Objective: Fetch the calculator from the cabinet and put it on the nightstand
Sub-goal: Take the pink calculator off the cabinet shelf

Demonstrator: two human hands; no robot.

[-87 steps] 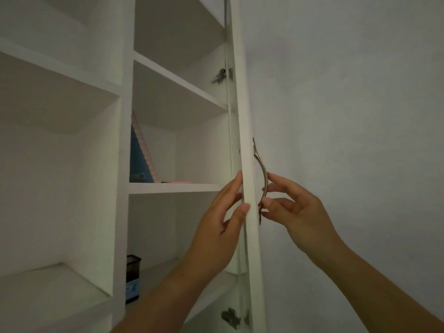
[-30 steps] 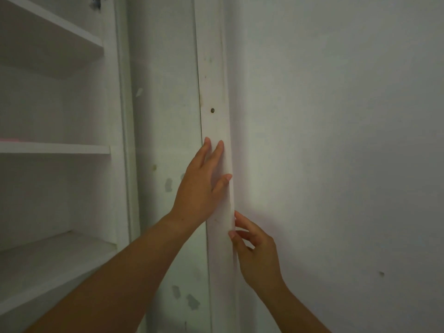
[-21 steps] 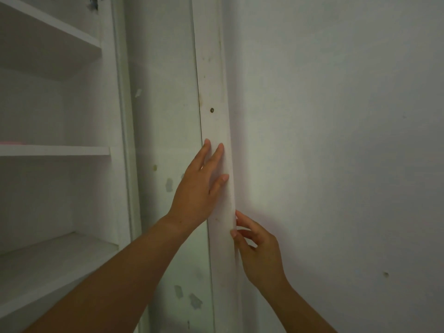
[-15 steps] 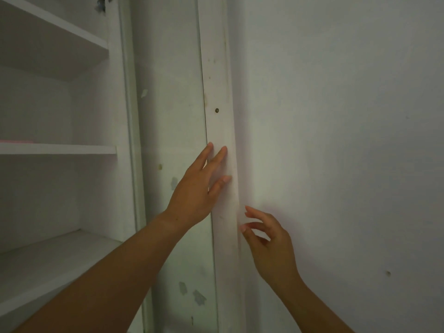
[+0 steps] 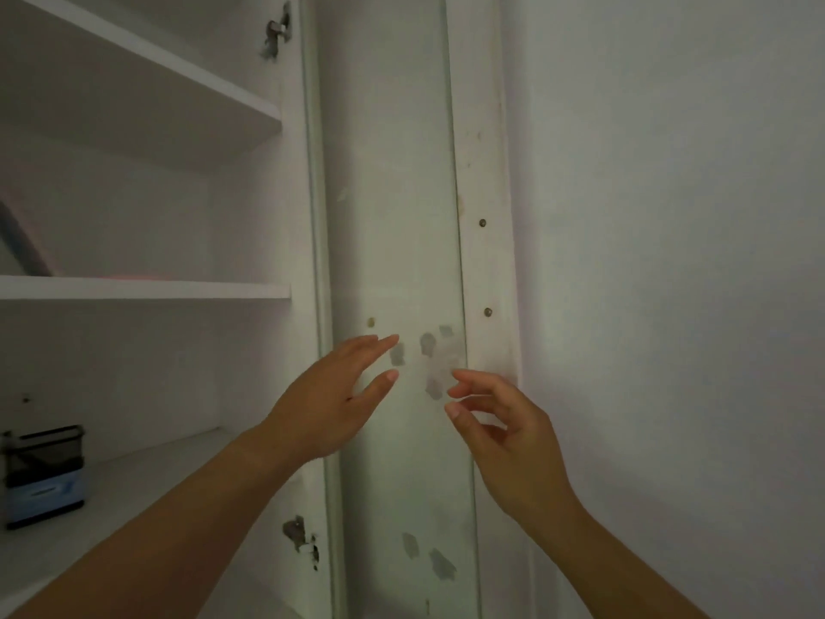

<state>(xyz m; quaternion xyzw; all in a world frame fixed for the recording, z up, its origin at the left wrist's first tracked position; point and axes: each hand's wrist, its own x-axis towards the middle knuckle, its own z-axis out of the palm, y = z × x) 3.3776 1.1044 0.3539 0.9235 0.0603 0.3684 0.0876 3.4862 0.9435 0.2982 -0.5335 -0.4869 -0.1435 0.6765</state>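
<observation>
White-painted cabinet shelves stand open on the left, and the door lies folded back toward the wall on the right. Both my hands hang in front of that door, so whatever I am after lies to their left.

I cannot pick out the calculator for certain. A thin pinkish sliver lies flat on the middle shelf, long side running along the shelf's front edge, and I judge it the likelier candidate. A dark box with a blue lower half stands at the far left of the lower shelf.

My left hand is the nearer of the two to both shelves. It sits just right of the cabinet's side post and between the two shelf levels, so the sliver is up and to its left.

Its fingers are straight and a little spread, holding nothing; whether the tips touch the door I cannot tell. My right hand is by the door's outer strip, fingers loosely curled, thumb and forefinger apart, holding nothing.
</observation>
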